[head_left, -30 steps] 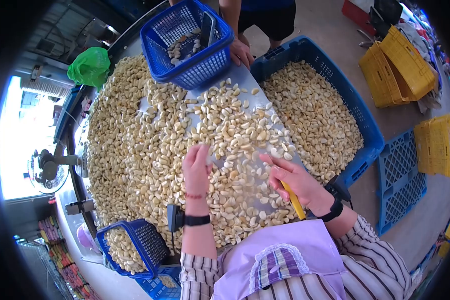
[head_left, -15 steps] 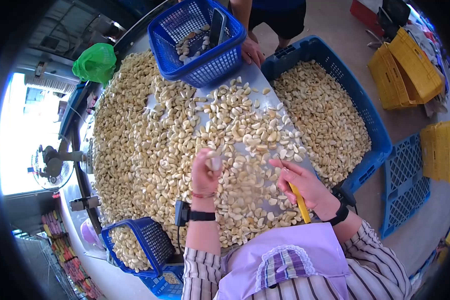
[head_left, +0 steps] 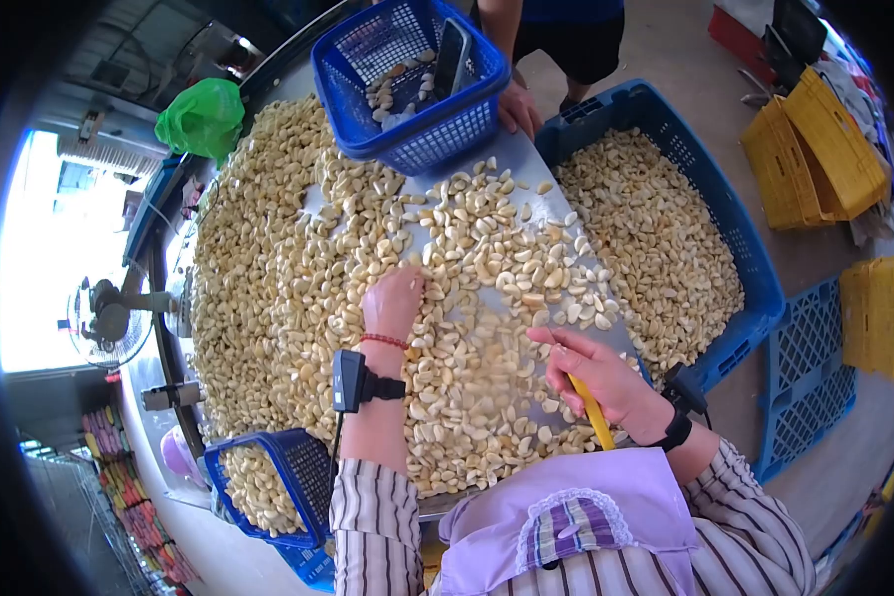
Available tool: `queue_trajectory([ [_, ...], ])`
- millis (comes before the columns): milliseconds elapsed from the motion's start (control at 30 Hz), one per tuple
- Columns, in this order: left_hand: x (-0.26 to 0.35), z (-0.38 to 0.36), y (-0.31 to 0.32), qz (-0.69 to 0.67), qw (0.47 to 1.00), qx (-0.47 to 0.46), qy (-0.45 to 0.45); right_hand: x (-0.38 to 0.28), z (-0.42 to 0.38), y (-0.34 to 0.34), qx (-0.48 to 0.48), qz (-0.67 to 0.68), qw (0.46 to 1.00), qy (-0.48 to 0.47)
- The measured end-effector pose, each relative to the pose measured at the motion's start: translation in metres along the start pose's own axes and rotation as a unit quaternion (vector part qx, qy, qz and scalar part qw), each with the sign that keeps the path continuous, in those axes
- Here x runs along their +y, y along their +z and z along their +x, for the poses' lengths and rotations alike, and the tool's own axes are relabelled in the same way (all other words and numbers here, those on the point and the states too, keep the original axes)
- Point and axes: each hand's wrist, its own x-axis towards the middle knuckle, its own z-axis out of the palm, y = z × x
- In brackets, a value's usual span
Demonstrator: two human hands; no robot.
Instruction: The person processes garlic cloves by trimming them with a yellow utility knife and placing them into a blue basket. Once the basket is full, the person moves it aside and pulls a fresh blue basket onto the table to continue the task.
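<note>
Pale cream, clove-shaped pieces [head_left: 268, 288] cover most of the metal table. My left hand [head_left: 395, 300] is down among them near the middle, back of the hand up. Its fingertips point away from me and are mostly hidden, so what they hold cannot be made out. Over the right part of the heap, my right hand [head_left: 601, 377] is closed round a yellow-handled tool [head_left: 591, 412], its index finger stretched forward. The tool's working end is not clear. Several scattered pieces [head_left: 556, 278] lie beyond my right hand.
A blue basket [head_left: 407, 154] with some pieces and a phone stands at the far edge, beside another person's hand [head_left: 517, 107]. A large blue crate [head_left: 760, 268] of pieces is right. A smaller basket [head_left: 303, 477] sits lower left. A fan [head_left: 114, 318] stands left.
My left hand has moved away from me and slightly left, down onto the heap; the pale piece seen at its fingers is no longer visible there. My right hand keeps the yellow-handled tool, nearly still.
</note>
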Motion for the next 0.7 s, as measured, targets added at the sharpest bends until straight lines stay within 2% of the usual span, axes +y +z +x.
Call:
queue_trajectory([
  [33,0.002,-0.003,0.0,0.0,1.0,-0.002,0.006,0.001,-0.001,0.0,-0.004,0.001,1.0,0.001],
  [133,0.018,-0.018,-0.01,-0.212,0.972,-0.043,-0.088,-0.002,0.001,0.005,0.015,-0.044,0.999,-0.013],
  [167,0.031,-0.025,-0.018,-0.212,0.972,-0.048,-0.086,-0.005,0.002,0.008,0.019,-0.04,0.999,-0.013],
  [233,0.059,-0.04,-0.035,-0.427,0.88,-0.097,-0.183,-0.012,0.002,0.016,0.015,-0.179,0.982,-0.065],
  [267,0.067,-0.05,-0.038,-0.511,0.832,-0.113,-0.184,-0.013,0.002,0.02,0.016,-0.181,0.981,-0.063],
  [300,0.076,-0.058,-0.042,-0.512,0.832,-0.109,-0.187,-0.015,0.004,0.025,0.0,-0.212,0.973,-0.092],
  [367,0.093,-0.074,-0.05,-0.581,0.783,-0.149,-0.166,-0.015,0.008,0.032,-0.027,-0.245,0.962,-0.115],
  [400,0.097,-0.083,-0.05,-0.58,0.783,-0.144,-0.171,-0.013,0.009,0.034,-0.047,-0.254,0.96,-0.107],
  [467,0.102,-0.095,-0.05,-0.59,0.784,-0.159,-0.107,-0.011,0.009,0.036,-0.071,-0.263,0.958,-0.09],
  [500,0.101,-0.1,-0.05,-0.59,0.784,-0.157,-0.11,-0.007,0.009,0.034,-0.074,-0.265,0.957,-0.087],
  [567,0.099,-0.108,-0.05,-0.646,0.717,-0.208,-0.161,-0.001,0.009,0.031,-0.076,-0.253,0.964,-0.042],
  [600,0.098,-0.111,-0.047,-0.671,0.698,-0.217,-0.12,0.001,0.009,0.032,-0.079,-0.253,0.963,-0.042],
  [633,0.094,-0.118,-0.04,-0.67,0.7,-0.215,-0.121,0.004,0.008,0.033,-0.076,-0.223,0.972,-0.018],
  [700,0.089,-0.123,-0.026,-0.877,0.435,-0.203,0.017,0.002,0.009,0.034,-0.072,-0.193,0.979,0.001],
])
